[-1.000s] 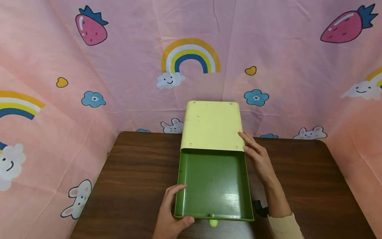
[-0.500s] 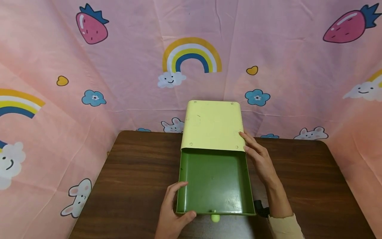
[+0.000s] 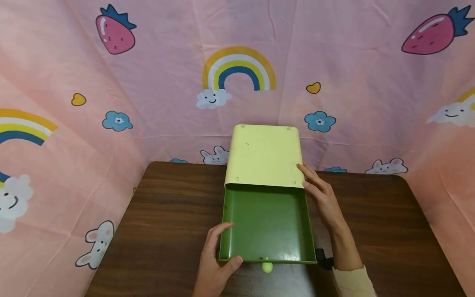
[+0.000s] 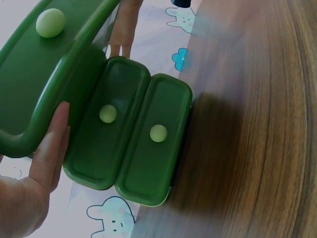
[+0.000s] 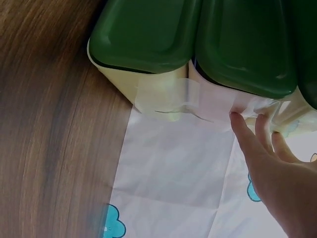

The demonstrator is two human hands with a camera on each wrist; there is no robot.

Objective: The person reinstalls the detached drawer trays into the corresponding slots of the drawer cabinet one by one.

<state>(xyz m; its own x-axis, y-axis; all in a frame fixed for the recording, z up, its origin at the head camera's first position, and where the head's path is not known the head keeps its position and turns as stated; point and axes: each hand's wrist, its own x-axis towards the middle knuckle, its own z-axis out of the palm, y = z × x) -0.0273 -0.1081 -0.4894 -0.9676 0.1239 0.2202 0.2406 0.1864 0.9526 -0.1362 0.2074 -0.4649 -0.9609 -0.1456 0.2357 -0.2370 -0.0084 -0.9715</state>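
A pale yellow cabinet (image 3: 265, 154) stands at the back of the table with its green top drawer (image 3: 265, 222) pulled well out; its inside is bare. My left hand (image 3: 213, 264) holds the drawer's front left corner, thumb at the front edge and a fingertip over the side rim. A light green round knob (image 3: 267, 267) is on the drawer front. My right hand (image 3: 326, 202) rests its fingertips on the cabinet's right side, near the front edge. Two lower green drawers (image 4: 106, 129) with matching knobs are pushed in, seen in the left wrist view.
The cabinet stands on a dark wooden table (image 3: 167, 231). A pink printed cloth (image 3: 167, 62) hangs behind and at both sides. Clear tape (image 5: 168, 96) covers part of the cabinet's side. A black device (image 3: 323, 260) sits at the right wrist.
The drawer's front edge, with my left hand on it, has moved slightly away from me toward the cabinet. My right hand stays at the cabinet's side.
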